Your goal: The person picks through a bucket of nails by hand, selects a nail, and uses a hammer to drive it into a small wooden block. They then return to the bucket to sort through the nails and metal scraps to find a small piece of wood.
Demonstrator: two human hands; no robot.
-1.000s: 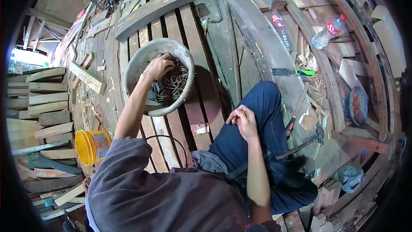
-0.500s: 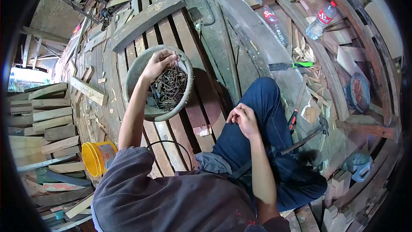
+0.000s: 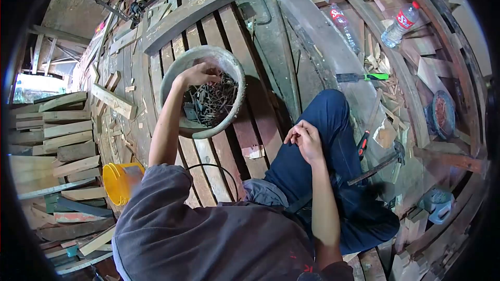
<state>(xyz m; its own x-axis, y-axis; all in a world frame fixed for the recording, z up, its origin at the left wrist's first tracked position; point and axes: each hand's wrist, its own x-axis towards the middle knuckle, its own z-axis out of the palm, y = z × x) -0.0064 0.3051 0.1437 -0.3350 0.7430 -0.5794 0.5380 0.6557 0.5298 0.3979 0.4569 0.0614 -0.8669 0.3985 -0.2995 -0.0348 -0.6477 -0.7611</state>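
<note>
My left hand (image 3: 199,74) reaches over the rim into a round grey basin (image 3: 238,105), its fingers bent together at the upper part of a heap of rusty nails (image 3: 216,101). The fingertips are down among the nails, and what they pinch is hidden. A dark flat piece (image 3: 191,112) lies beside the heap inside the basin. My right hand (image 3: 306,139) rests over my raised knee with its fingers curled inward; I cannot tell what, if anything, is in them.
The basin stands on a slatted wooden surface (image 3: 205,164) with a thick beam (image 3: 190,16) across it. At the right lie a hammer (image 3: 377,166), a red-and-black handled tool (image 3: 363,143) and a green-handled chisel (image 3: 364,77). Plastic bottles (image 3: 400,25) and a yellow bucket (image 3: 117,182) stand around.
My left hand has dropped from near the basin's rim down to the nails, its fingers reaching further in. My right hand keeps its curled pose. The whole view has shifted slightly.
</note>
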